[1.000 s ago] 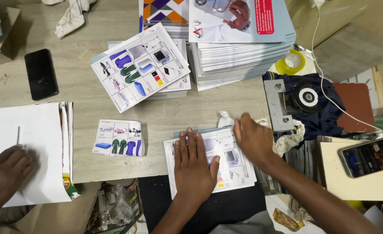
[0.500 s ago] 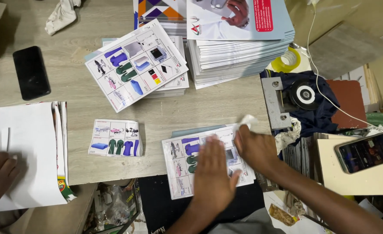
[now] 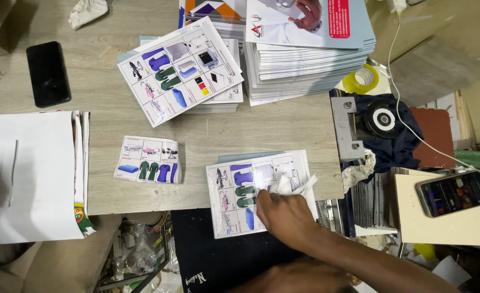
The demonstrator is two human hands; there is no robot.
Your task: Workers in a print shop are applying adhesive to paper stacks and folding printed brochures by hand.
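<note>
i see my right hand point(image 3: 285, 216) pinching a crumpled white cloth point(image 3: 288, 185) and pressing it onto the printed sheet point(image 3: 242, 191), which lies directly under and just left of that hand at the near edge of the desk point(image 3: 240, 135). my left hand point(image 3: 300, 278) sits low at the bottom of the view, below the right forearm and off the sheet, and i cannot tell whether it is spread or closed. further left of the hands lies a small folded leaflet point(image 3: 148, 159), and beyond them, well apart, a stack of printed sheets point(image 3: 181, 69) and a taller pile of brochures point(image 3: 308, 54).
</note>
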